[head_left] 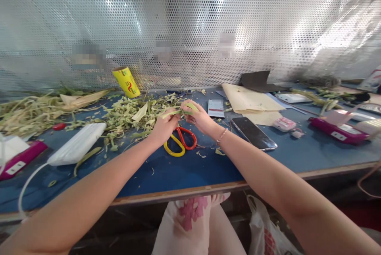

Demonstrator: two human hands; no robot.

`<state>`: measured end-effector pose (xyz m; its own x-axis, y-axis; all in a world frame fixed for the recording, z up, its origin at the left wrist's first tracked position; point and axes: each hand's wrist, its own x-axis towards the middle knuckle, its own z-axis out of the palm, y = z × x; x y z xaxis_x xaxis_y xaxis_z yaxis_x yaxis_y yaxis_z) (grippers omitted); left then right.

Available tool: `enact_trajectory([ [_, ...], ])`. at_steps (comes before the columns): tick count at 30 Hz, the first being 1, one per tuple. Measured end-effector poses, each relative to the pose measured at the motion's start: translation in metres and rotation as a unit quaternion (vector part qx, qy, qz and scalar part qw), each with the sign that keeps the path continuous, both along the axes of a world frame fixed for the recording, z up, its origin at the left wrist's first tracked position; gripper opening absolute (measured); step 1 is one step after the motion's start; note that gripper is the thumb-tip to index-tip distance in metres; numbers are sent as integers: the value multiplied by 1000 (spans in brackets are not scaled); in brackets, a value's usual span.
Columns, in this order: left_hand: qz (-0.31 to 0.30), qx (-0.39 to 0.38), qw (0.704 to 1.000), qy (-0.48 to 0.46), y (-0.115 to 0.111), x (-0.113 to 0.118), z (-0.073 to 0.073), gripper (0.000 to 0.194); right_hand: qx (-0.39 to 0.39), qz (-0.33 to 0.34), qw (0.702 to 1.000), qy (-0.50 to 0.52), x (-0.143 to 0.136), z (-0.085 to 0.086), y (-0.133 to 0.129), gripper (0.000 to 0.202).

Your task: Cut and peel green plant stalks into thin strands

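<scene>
Both hands meet over the blue table, close above a pair of scissors [177,144] with one yellow and one red handle. Pinched in my left hand [166,125] is the end of a pale green plant strip [190,107]. The fingers of my right hand [197,117] are closed on the same strip, right beside the left fingertips. Part of the strip is hidden by the fingers, and the scissor blades lie out of sight beneath the hands. A loose heap of curled green plant pieces [126,114] spreads just left of my left hand.
Longer dried strips [32,110] pile up at far left, near a white power bank [77,144] with a cable. A yellow tube [127,82] leans against the perforated metal screen [190,21]. To the right lie a phone [253,133], brown paper [248,98] and a magenta device [337,130].
</scene>
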<state>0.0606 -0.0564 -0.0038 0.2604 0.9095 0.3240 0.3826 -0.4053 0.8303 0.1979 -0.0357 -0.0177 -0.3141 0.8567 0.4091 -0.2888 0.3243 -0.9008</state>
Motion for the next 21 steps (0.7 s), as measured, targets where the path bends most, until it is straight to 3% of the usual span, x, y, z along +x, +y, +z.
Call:
enact_trajectory([
  [5,-18,49,999,4,-1,-3,-4,7,82,29,995,-51,7,1,-2,20],
  [9,-1,112,994,1,4,-8,-10,11,139,29,985,-94,9,1,2,26],
  [12,13,174,984,24,10,-12,-9,15,214,-69,961,-158,12,2,5,23],
  [16,58,220,971,75,16,-16,-7,14,323,-256,872,-265,15,4,5,20],
  [18,105,223,964,103,18,-17,-7,11,331,-302,836,-316,15,5,3,20],
  [21,146,214,957,132,22,-20,-8,12,327,-321,809,-368,15,5,-1,23],
])
